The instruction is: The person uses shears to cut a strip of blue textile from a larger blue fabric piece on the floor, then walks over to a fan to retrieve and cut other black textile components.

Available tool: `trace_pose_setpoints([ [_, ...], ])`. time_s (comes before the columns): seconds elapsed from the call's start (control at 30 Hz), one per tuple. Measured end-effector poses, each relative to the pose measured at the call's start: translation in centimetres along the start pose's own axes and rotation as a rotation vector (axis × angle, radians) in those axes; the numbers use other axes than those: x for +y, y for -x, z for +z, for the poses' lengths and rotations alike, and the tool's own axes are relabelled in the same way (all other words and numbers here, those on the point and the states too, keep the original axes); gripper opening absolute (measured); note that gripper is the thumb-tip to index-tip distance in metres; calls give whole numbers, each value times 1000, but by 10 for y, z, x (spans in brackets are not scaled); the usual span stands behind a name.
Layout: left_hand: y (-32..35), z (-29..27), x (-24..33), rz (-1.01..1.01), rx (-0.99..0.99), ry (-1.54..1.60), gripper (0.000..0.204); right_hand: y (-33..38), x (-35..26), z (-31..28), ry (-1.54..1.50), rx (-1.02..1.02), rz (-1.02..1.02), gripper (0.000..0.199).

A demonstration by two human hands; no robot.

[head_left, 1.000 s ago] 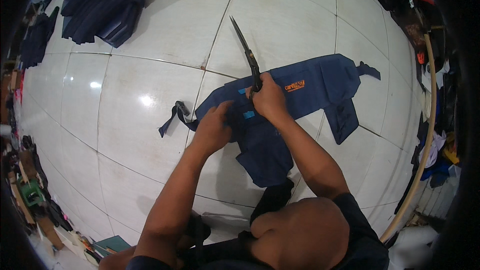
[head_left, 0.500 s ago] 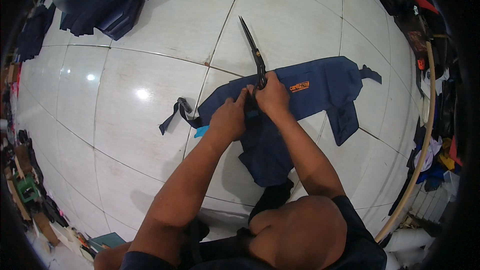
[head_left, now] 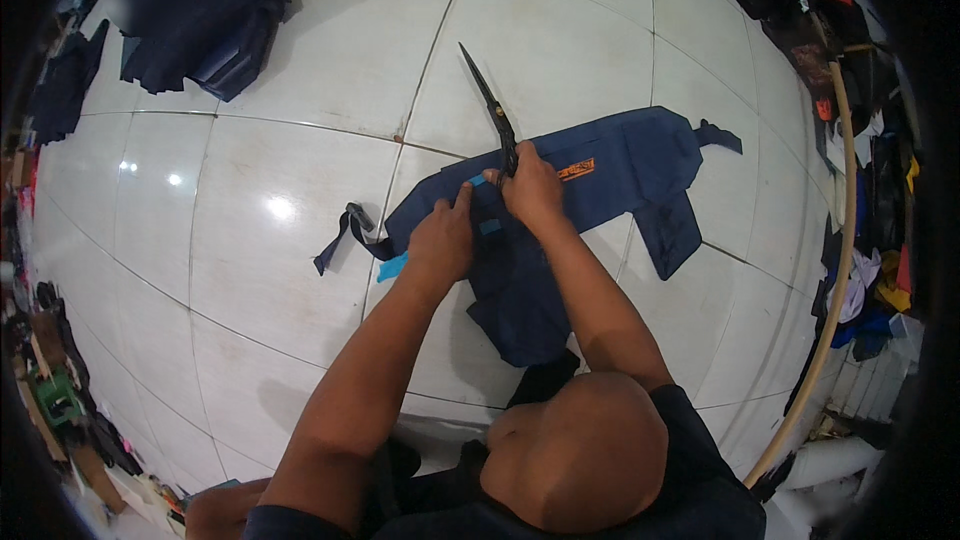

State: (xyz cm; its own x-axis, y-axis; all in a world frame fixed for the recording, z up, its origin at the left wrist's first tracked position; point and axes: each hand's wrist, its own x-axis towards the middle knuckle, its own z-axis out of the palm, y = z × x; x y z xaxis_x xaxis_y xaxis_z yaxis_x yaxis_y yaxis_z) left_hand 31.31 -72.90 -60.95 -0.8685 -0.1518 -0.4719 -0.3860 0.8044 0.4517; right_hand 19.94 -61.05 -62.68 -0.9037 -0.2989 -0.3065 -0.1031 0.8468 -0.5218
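Gripping the scissors [head_left: 497, 120] by the handles, our right hand [head_left: 533, 186] is closed on them, blades pointing away over the white tiled floor [head_left: 250, 240]. That floor carries the navy fabric bag piece [head_left: 600, 180], spread flat so it can be worked. Our left hand [head_left: 443, 240] presses down on it, fingers flat, just beside the right hand, holding it steady. A strap [head_left: 345, 235] trails off the piece's left end.
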Motion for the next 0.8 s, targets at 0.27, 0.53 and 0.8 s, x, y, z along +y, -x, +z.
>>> trace_pose_setpoints([
  [0.27, 36, -38, -39, -92, 105, 565, 55, 55, 34, -27, -304, 136, 4, 40],
  [0.53, 85, -45, -78, -95, 66, 1151, 61, 141, 50, -25, -553, -281, -15, 37],
  [0.8, 101, -35, -57, -65, -3, 1102, 67, 173, 64, -41, -503, -498, -107, 29],
])
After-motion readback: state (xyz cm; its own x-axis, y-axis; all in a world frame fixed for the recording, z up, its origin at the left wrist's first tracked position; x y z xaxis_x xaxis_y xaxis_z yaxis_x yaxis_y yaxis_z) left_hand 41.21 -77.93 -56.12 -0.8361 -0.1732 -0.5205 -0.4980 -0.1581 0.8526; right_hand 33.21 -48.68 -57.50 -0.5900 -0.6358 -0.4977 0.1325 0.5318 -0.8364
